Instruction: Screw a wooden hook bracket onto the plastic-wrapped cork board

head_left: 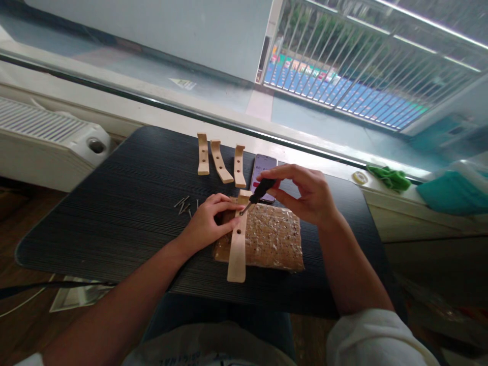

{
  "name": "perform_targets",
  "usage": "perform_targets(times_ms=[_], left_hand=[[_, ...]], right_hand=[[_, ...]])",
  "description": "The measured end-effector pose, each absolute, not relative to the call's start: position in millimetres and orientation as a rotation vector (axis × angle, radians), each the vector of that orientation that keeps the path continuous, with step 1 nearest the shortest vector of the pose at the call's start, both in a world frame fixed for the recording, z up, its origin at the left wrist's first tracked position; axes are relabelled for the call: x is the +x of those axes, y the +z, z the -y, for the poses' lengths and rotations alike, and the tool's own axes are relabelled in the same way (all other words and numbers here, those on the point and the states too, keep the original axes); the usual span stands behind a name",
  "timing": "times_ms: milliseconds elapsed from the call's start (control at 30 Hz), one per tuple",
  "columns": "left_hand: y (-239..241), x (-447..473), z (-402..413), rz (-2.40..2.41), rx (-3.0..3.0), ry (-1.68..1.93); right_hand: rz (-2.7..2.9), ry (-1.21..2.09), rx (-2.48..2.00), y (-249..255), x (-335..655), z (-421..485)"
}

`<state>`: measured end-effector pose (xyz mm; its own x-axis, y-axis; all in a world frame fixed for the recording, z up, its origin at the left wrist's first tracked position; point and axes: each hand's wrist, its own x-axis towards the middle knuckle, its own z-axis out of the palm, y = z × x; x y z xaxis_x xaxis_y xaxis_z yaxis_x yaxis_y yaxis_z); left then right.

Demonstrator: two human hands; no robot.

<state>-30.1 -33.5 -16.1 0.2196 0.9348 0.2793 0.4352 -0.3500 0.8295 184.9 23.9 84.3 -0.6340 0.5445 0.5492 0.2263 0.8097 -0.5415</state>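
A curved wooden hook [238,254] with two holes lies over the left part of a tape-wrapped cardboard block [274,236]. My left hand [211,216] pinches the hook's upper part, thumb and fingers around its upper hole. Held in my right hand [305,190] is a screwdriver [263,190] with a black handle, tilted down to the left. Its tip meets the upper hole, where a small screw head seems to sit. Several loose screws [183,204] lie on the dark table left of my left hand.
Three similar wooden hooks [203,155] lie at the back of the table [114,213]. A phone [265,165] rests behind the block. On the sill to the right are a tape roll [359,177] and a green cloth [389,178]. A radiator [53,137] stands at left.
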Motion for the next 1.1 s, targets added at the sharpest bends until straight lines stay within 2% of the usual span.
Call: perform_targets(times_ms=[1100], left_hand=[[-14.9,-29.2,33.3,-1.26,1.91,1.077]], right_hand=[[2.136,0.383,-0.617,76.9,177.1,-24.7]])
